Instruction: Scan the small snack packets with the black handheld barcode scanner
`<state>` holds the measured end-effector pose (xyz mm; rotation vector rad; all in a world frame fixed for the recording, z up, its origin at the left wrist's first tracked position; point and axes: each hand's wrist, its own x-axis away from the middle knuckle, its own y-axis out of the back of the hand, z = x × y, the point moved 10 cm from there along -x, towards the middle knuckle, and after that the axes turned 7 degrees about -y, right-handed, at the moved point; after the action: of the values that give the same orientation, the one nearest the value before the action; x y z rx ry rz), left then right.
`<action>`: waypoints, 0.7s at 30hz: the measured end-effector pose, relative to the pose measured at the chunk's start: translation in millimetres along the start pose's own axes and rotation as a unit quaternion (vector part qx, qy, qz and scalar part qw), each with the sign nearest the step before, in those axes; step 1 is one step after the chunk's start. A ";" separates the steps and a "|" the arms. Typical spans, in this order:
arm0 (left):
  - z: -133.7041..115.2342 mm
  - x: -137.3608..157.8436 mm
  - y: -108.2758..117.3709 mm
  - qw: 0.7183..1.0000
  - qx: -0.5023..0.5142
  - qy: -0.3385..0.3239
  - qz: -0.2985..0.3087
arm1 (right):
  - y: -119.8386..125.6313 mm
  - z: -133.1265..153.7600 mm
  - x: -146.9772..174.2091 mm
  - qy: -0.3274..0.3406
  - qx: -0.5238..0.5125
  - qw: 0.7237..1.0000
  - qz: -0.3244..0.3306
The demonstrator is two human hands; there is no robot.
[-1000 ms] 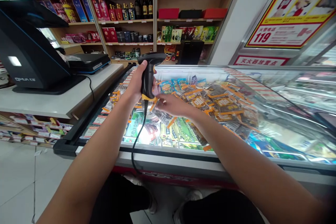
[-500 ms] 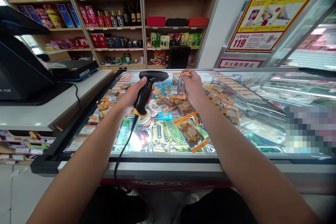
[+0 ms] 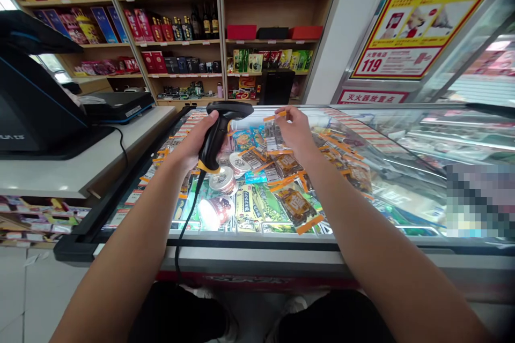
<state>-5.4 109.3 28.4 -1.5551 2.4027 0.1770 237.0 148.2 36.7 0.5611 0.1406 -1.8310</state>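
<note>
My left hand (image 3: pixel 197 136) is wrapped round the handle of a black and yellow barcode scanner (image 3: pixel 217 136), whose head points right. A black cable hangs from the handle down over the freezer's front edge. Pinched in my right hand (image 3: pixel 296 128) is a small snack packet (image 3: pixel 274 131) with orange ends, its printed label side towards me. It is held a short way right of the scanner head. Beneath both hands, more orange-ended snack packets (image 3: pixel 298 204) lie on the glass top of a chest freezer (image 3: pixel 257 254). Tubs and green packs show through the glass.
On the left a counter (image 3: pixel 80 169) carries a black till (image 3: pixel 36 96) and a flat scale (image 3: pixel 116 106). Shelves (image 3: pixel 177 45) of boxes, bottles and pouches stand behind the freezer. A poster (image 3: pixel 402 37) hangs at the right.
My left hand and the scanner have shifted slightly left and up. The packet in my right hand has tilted, its lower end swinging to the right. The whole view has moved slightly.
</note>
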 end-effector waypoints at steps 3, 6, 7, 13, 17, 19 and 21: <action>-5.2 -0.2 37.3 0.997 -0.051 0.015 -0.064 | 2.4 -1.3 3.1 0.014 0.207 0.978 -0.010; -10.7 0.2 78.5 0.985 -0.083 0.009 -0.148 | -12.3 18.0 24.1 0.067 0.353 0.932 -0.036; -12.4 0.6 90.6 0.980 -0.088 -0.001 -0.179 | -26.5 27.5 35.0 0.095 0.373 0.923 -0.020; -21.9 4.3 123.6 0.951 -0.097 -0.065 -0.286 | -142.1 45.0 110.6 0.072 0.255 0.916 0.302; -33.7 8.8 123.9 0.945 -0.081 -0.101 -0.300 | -183.0 39.4 132.1 0.035 0.274 0.889 0.364; -33.6 12.1 126.6 0.944 -0.073 -0.106 -0.303 | -196.2 34.3 130.5 0.044 0.315 0.880 0.353; -24.9 17.3 136.1 0.943 -0.068 -0.094 -0.311 | -206.3 27.4 121.0 0.057 0.344 0.878 0.327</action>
<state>-139.8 144.5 41.0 -2.1614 1.6838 0.3425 10.4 102.3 -30.1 1.0615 -0.5885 -1.1376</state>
